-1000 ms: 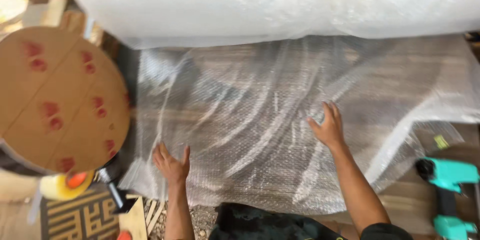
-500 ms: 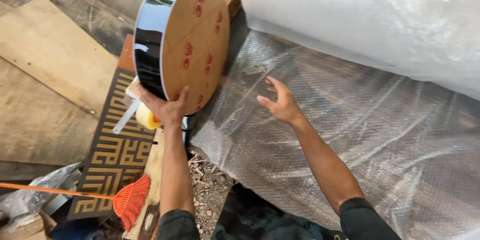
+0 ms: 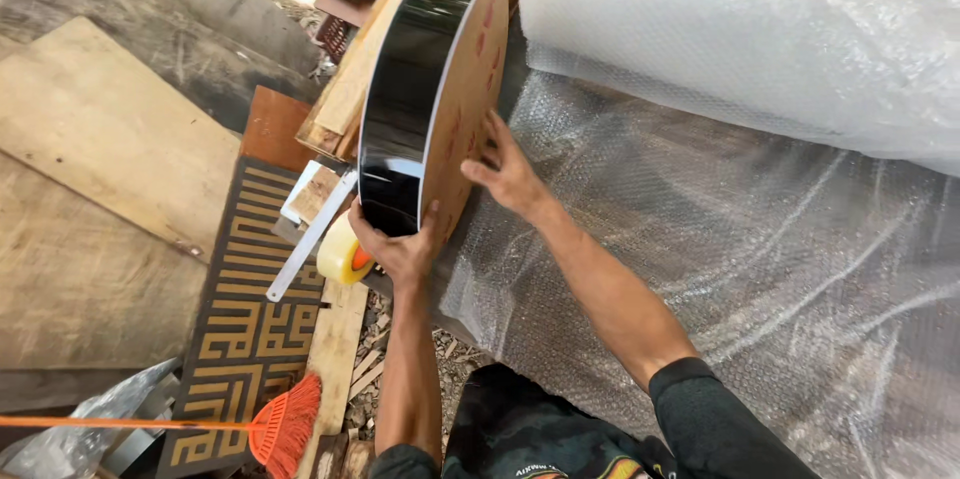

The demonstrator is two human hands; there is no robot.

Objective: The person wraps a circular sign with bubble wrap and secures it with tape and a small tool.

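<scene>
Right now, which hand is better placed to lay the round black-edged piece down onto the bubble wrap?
Probably the right hand: it lies flat on the wooden face of the round piece, on the side toward the bubble wrap. The left hand grips the lower black edge, suited to steadying.

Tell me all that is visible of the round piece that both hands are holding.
The round piece is a thick disc with a glossy black rim and a flat wood-coloured face bearing red marks. It stands on edge beside the bubble wrap sheet. The left hand grips its lower rim; the right hand presses its face.
</scene>
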